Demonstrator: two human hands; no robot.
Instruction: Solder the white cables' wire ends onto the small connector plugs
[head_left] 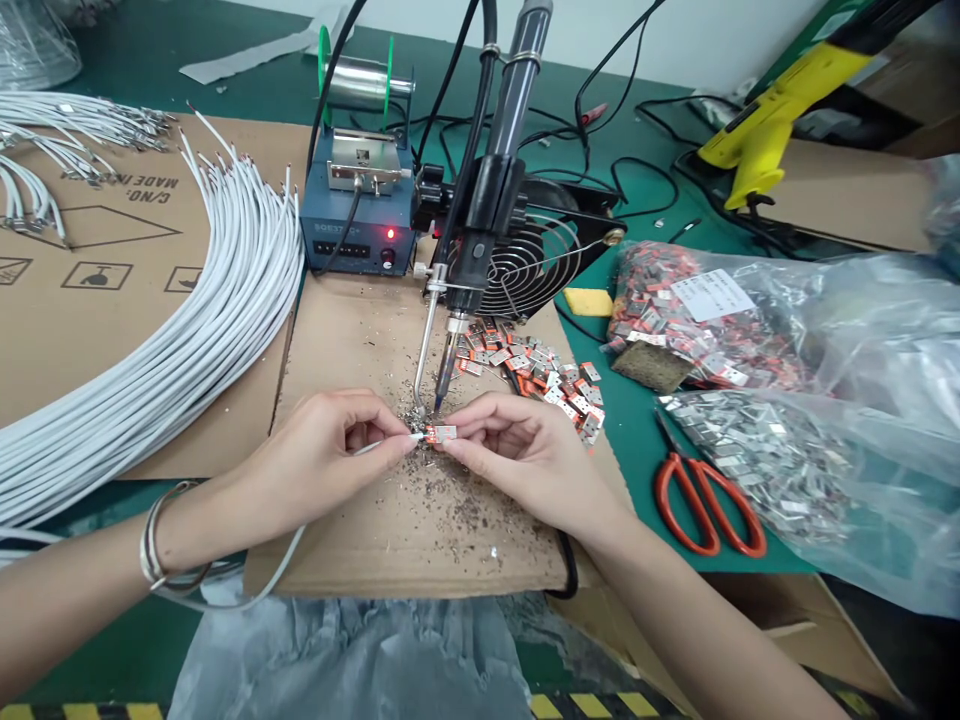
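My left hand (330, 455) is closed in a pinch on the end of a thin white cable (277, 575) that loops back under my wrist. My right hand (517, 450) pinches a small orange and metal connector (441, 433). Cable tip and connector meet just under the tip of a fixed soldering iron (444, 375) and its solder feed tube (422, 365). Both hands rest on a cardboard sheet (360, 340) speckled with solder bits.
A bundle of white cables (187, 320) curves across cardboard at left. Behind the iron stand a blue soldering station (356, 225), a solder spool (367, 80) and a fan (536, 255). Loose connectors (540, 370), bags of parts (750, 330), red scissors (709, 500) and a yellow glue gun (772, 120) lie right.
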